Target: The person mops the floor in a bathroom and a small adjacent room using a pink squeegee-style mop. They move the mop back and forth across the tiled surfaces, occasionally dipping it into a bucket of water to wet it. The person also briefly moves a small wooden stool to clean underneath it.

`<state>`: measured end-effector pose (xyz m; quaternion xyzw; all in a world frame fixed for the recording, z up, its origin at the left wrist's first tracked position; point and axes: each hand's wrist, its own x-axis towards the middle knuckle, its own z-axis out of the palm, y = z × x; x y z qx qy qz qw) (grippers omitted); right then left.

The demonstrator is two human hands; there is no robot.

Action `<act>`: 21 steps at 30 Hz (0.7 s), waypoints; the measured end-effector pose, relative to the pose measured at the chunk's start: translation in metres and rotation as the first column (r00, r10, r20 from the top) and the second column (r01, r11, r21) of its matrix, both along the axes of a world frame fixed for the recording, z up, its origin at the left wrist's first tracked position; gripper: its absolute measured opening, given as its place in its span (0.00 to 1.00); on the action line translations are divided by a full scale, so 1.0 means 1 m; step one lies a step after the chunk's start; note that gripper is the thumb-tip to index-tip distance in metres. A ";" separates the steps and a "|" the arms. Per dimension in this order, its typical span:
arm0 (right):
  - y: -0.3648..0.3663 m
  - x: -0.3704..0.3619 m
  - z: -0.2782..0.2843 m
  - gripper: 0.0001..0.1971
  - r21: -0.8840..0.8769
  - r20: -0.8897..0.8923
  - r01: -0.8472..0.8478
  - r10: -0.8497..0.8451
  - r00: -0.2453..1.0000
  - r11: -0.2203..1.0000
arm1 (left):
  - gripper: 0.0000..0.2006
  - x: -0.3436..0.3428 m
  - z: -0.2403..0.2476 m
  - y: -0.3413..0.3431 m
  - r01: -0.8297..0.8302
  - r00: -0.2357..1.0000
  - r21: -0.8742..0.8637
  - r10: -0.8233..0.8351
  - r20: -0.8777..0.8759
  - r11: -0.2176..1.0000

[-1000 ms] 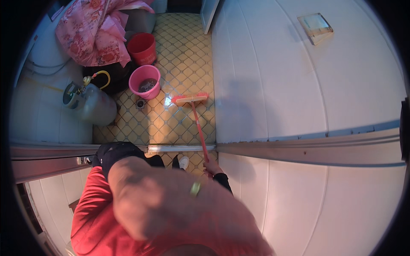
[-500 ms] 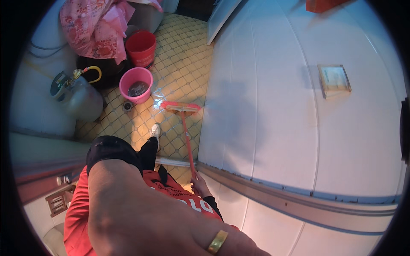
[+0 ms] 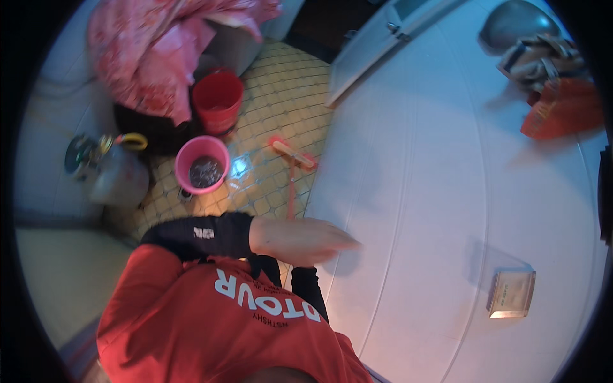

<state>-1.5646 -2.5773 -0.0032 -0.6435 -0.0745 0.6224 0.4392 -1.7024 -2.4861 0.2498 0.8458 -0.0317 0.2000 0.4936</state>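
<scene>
My left hand (image 3: 313, 241) reaches across in front of my red shirt, its fingers stretched to the right and slightly blurred. Nothing shows in it. Behind it runs the red pole of a T-headed floor mop (image 3: 292, 191), whose pink and cream head (image 3: 293, 154) rests on the tiles. I cannot see whether the left hand touches the pole. My right arm's black sleeve (image 3: 310, 290) leads up behind the left hand, which hides my right hand and its grip. Left of the mop stands a pink bucket (image 3: 184, 155) with dark contents.
A red bucket (image 3: 219, 121) stands behind the pink one, below pink flowered cloth (image 3: 150, 57). At left is a gas cylinder (image 3: 121, 175). The white panelled wall (image 3: 415, 191) on the right carries a small box (image 3: 513, 293) and a hanging red bag (image 3: 562, 112). A door (image 3: 370, 51) stands ajar.
My left arm has come down from close to the camera to across my chest. The mop head has turned at an angle on the floor. My right hand has become hidden. The view has shifted.
</scene>
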 end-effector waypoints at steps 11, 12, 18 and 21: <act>0.150 0.068 0.084 0.16 0.412 -0.377 0.106 0.064 0.924 0.905 | 0.15 0.070 -0.123 0.123 -0.575 0.818 0.282 0.551 0.167 0.768; 0.153 0.078 0.086 0.16 0.479 -0.053 -0.018 0.049 0.997 0.878 | 0.16 0.075 -0.122 0.136 -0.573 0.819 0.138 0.572 0.051 0.808; 0.124 0.151 0.227 0.07 0.644 0.763 -0.224 -0.635 0.121 0.731 | 0.06 0.104 -0.124 0.195 -0.636 0.770 -0.009 0.636 0.045 0.771; 0.074 0.156 0.297 0.07 0.651 0.537 -0.193 -0.625 -0.567 0.734 | 0.04 0.115 -0.128 0.233 -0.577 0.815 -0.028 0.578 0.036 0.816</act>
